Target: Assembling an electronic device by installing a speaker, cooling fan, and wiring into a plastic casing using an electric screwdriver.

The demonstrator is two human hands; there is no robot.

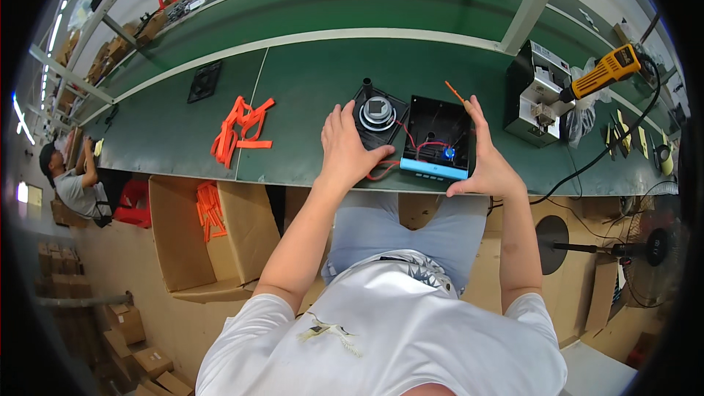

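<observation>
In front of me on the green bench, a black speaker panel [365, 134] lies with its round driver facing up. Red wires run from it to an open black box [438, 121] with a light-blue front strip. A small blue part [449, 152] sits inside the box. My left hand [346, 145] is at the panel's left side, fingers extended and thumb by its front corner. Spread around the box's right edge is my right hand [495, 161], thumb near the blue strip. A thin orange strip [455, 92] sticks up beside its fingertips. Neither hand closes around anything.
Orange strips [242, 128] and a black flat part [204, 82] lie to the left. A cardboard box [183, 249] holding orange pieces stands below. At right, a yellow hot-air gun [607, 72] rests by a metal fixture [539, 95], its cable trailing. A person [77, 176] sits far left.
</observation>
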